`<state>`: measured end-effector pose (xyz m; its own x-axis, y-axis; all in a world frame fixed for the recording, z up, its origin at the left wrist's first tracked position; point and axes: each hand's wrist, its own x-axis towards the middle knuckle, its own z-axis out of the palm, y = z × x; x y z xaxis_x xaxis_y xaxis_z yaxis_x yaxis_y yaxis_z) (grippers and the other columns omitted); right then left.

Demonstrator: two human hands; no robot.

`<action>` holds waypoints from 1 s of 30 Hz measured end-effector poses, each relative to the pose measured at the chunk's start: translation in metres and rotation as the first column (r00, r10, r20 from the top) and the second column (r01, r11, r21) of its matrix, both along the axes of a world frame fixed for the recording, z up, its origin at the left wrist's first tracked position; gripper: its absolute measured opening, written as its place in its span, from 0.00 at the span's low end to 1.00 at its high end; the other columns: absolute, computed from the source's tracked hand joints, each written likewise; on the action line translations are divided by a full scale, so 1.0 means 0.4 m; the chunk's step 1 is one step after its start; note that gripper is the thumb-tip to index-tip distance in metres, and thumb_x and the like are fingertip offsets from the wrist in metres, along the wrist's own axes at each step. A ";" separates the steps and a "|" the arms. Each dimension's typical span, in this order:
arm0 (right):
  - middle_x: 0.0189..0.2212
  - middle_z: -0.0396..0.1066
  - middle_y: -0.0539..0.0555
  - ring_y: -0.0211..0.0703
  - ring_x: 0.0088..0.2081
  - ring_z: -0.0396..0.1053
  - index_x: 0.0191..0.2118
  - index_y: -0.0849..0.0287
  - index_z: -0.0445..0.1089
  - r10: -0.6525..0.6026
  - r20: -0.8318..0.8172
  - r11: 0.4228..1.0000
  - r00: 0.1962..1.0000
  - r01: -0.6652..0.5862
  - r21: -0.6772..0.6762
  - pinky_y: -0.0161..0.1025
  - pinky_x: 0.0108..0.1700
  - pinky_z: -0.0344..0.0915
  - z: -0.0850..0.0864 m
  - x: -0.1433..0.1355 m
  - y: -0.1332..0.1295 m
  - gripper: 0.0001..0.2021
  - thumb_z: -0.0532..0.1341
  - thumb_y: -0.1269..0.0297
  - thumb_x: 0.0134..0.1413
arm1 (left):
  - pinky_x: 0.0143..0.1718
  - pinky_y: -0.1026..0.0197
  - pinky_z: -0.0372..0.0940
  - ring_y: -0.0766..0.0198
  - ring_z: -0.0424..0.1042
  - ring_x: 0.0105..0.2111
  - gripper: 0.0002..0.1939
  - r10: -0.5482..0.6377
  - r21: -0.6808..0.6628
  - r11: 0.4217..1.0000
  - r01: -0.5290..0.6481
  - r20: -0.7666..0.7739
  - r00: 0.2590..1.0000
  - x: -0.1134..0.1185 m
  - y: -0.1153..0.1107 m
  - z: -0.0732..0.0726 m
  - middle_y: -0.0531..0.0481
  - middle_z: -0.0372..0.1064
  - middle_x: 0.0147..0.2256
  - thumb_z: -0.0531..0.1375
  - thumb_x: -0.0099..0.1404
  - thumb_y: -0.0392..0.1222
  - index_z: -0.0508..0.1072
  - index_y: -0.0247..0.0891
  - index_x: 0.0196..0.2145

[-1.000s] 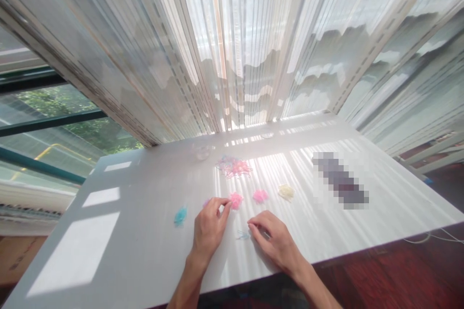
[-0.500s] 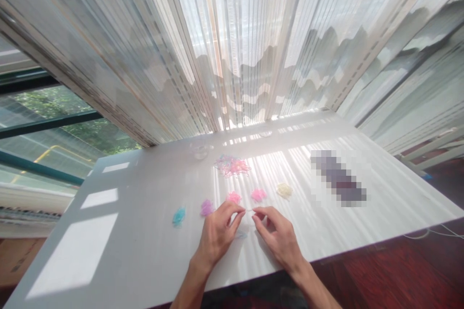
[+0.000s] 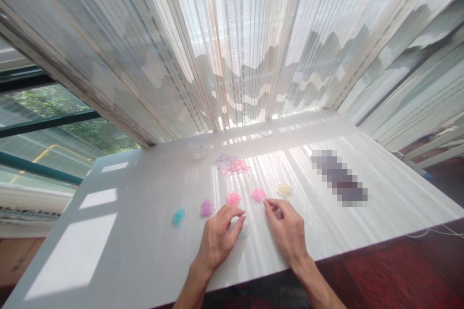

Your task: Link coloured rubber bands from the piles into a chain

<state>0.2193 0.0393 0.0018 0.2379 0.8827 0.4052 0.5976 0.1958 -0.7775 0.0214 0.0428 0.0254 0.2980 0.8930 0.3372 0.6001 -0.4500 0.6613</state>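
My left hand (image 3: 218, 235) hovers over the table's near middle, thumb and forefinger tips slightly apart with nothing visible between them. A pale blue small pile (image 3: 243, 235) shows partly beside its thumb. My right hand (image 3: 288, 227) is pinched at the near edge of a light pink pile (image 3: 258, 195) of thin loops that look like rubber bands. Whatever its fingertips hold is too small to make out. Along the same row lie a brighter pink pile (image 3: 233, 198), a purple pile (image 3: 207, 208), a teal pile (image 3: 178, 216) and a cream pile (image 3: 284, 189).
Farther back on the white table (image 3: 145, 251) sits a larger mixed-colour heap of bands (image 3: 232, 165). Behind it stand a clear bowl (image 3: 200, 150) and a clear dish (image 3: 266, 131). A blurred-out dark object (image 3: 340, 176) lies right. Sheer curtains (image 3: 239, 58) border the far edge.
My hands have parted. The right one moved right and slightly forward to the light pink pile, while the left stayed almost in place and its fingertips separated.
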 end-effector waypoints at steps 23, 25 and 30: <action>0.30 0.78 0.53 0.44 0.32 0.75 0.39 0.54 0.75 0.464 0.002 0.884 0.886 -0.464 0.060 0.39 0.35 0.74 0.037 -0.045 -0.022 0.07 0.59 0.66 0.67 | 0.32 0.65 0.72 0.65 0.77 0.29 0.08 0.061 -0.002 0.998 -0.061 0.062 0.996 -0.023 -0.038 -0.010 0.48 0.81 0.36 0.59 0.75 0.41 0.78 0.40 0.41; 0.31 0.78 0.53 0.44 0.33 0.76 0.40 0.54 0.75 0.483 0.000 0.874 0.876 -0.482 0.054 0.39 0.36 0.74 0.037 -0.054 -0.021 0.07 0.59 0.67 0.68 | 0.32 0.65 0.72 0.65 0.77 0.29 0.08 0.069 -0.019 0.998 -0.068 0.058 0.996 -0.037 -0.048 -0.007 0.49 0.81 0.36 0.59 0.74 0.41 0.79 0.41 0.42; 0.33 0.78 0.54 0.45 0.34 0.76 0.43 0.54 0.75 0.479 -0.010 0.877 0.878 -0.478 0.038 0.39 0.36 0.73 0.027 -0.054 -0.027 0.07 0.59 0.67 0.68 | 0.30 0.65 0.70 0.65 0.74 0.30 0.08 0.202 0.024 0.979 -0.204 0.075 0.977 -0.119 -0.047 -0.004 0.48 0.80 0.37 0.60 0.73 0.41 0.81 0.41 0.40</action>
